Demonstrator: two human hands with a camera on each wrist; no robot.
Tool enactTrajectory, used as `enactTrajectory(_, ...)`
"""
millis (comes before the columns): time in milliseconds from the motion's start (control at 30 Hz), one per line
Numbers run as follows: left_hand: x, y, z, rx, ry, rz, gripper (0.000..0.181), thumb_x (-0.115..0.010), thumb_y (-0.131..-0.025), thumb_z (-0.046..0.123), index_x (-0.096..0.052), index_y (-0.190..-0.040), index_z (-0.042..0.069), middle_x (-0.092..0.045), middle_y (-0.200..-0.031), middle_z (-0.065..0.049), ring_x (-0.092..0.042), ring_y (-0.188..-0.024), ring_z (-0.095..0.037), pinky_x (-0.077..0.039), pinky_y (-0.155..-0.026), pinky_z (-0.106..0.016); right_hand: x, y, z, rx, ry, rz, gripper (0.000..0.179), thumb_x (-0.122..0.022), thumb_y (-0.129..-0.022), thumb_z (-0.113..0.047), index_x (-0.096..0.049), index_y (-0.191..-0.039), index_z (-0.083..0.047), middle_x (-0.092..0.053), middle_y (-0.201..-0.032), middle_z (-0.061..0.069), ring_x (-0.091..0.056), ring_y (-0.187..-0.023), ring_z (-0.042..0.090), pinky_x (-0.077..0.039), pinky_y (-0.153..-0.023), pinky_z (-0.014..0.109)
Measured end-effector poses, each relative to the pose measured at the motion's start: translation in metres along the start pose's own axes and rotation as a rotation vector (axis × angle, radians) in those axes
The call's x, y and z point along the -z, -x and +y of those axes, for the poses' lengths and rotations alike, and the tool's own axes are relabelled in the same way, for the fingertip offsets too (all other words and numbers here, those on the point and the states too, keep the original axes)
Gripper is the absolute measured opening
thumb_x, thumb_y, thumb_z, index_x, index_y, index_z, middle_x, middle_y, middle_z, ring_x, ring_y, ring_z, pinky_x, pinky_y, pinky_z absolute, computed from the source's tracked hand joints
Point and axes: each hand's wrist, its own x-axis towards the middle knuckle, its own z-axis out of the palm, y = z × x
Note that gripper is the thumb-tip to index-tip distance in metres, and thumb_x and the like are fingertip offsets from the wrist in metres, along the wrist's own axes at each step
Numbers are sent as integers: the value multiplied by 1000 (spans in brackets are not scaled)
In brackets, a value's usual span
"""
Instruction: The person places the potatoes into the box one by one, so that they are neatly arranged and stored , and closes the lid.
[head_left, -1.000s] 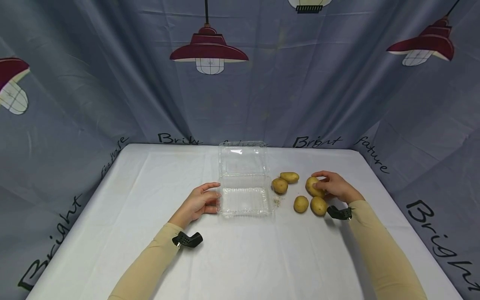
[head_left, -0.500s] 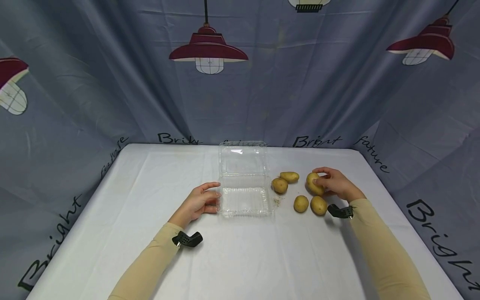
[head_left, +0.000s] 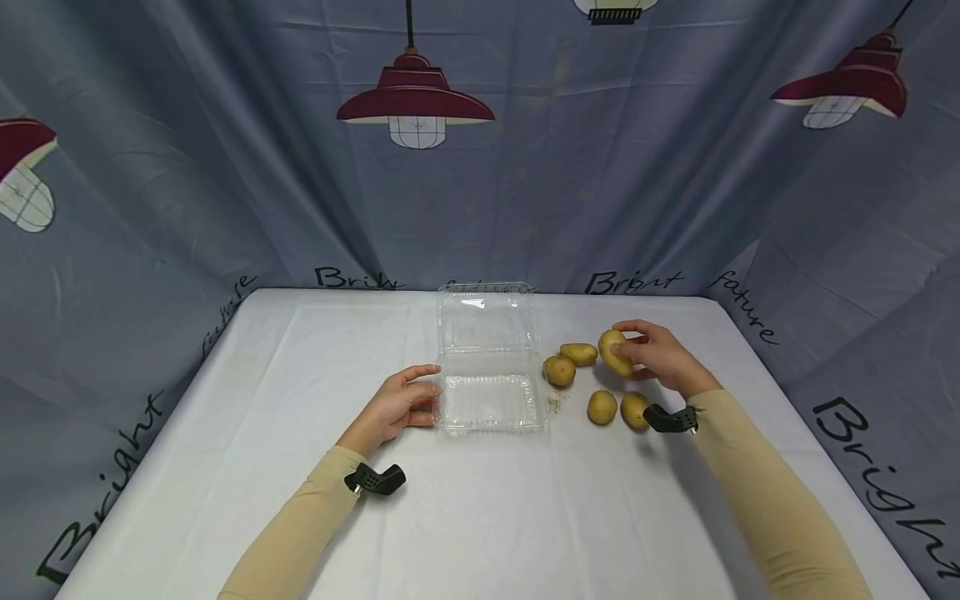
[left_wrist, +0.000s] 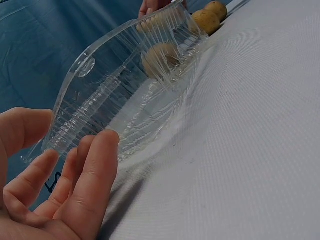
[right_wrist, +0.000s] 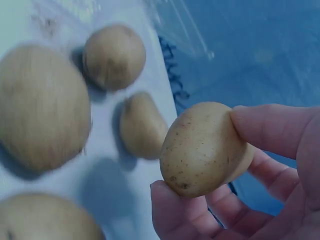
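While the left hand (head_left: 393, 408), its fingers loosely bent, stays with fingertips against the left side of the opened clear container (head_left: 491, 402), the right hand (head_left: 666, 362) has risen leftward since half a second ago, thumb and fingers pinching one potato (head_left: 608, 345) above the table (head_left: 480, 517). That potato now shows beside the elongated potato (head_left: 578, 355), farther from the pair of nearer potatoes (head_left: 602, 407); the round potato (head_left: 559, 372) sits unmoved just right of the container.
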Motion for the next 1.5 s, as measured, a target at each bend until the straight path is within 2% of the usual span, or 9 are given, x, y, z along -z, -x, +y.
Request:
enactTrajectory(233, 0, 0, -1, -4, 5, -12, 56, -62, -97, 5, -45, -150, 5, -63, -87, 5, -64, -76, -9, -63, -62, -28, -20, 7, -21, 42, 0, -14, 58, -57, -104, -21, -36, -155, -7, -43, -149, 29, -58, -117, 31, -61, -88, 41)
enactTrajectory(400, 0, 1, 0, -7, 4, -12, 56, -61, -97, 5, -45, -150, 5, -62, -87, 5, -64, -76, -10, -63, -62, -28, -38, 5, -33, 62, 4, -23, 54, -58, -104, -19, -39, -153, -8, -46, -148, 28, -58, -119, 34, -61, -86, 39)
enactTrajectory(533, 1, 1, -1, -13, -7, -15, 56, -61, -97, 5, -43, -151, 5, -62, -87, 5, -64, -76, -9, -63, -62, -28, -51, 5, -43, 93, 12, -40, 53, -60, -102, -17, -42, -151, -7, -49, -145, 29, -61, -111, 31, -61, -82, 39)
enactTrajectory(700, 0, 0, -2, -12, -13, -1, 55, -61, -97, 5, -46, -150, 6, -61, -88, 4, -64, -76, -10, -63, -62, -28, -66, 9, -58, 138, 6, -74, 53, -63, -101, -17, -45, -149, -6, -51, -141, 29, -62, -96, 23, -60, -71, 33)
enactTrajectory(967, 0, 1, -2, -13, -14, -8, 56, -61, -98, 6, -44, -151, 6, -61, -88, 4, -63, -75, -9, -63, -62, -28, -94, 10, -76, 133, 2, -114, 48, -66, -99, -19, -51, -145, -13, -54, -135, 22, -61, -98, 25, -58, -70, 30)
enactTrajectory(1200, 1, 2, -1, -25, -32, -6, 57, -61, -98, 6, -43, -152, 5, -61, -90, 4, -64, -77, -8, -62, -62, -26, -127, 8, -91, 168, -16, -167, 45, -68, -96, -12, -56, -140, -12, -58, -127, 21, -60, -88, 22, -52, -62, 26)
enactTrajectory(1500, 0, 2, -1, -26, -60, 11, 54, -60, -99, 8, -45, -151, 6, -61, -95, 4, -65, -80, -8, -63, -63, -26, -165, -3, -93, 158, 16, -178, 42, -72, -92, -13, -61, -133, -12, -63, -119, 18, -65, -85, 20, -61, -60, 31)
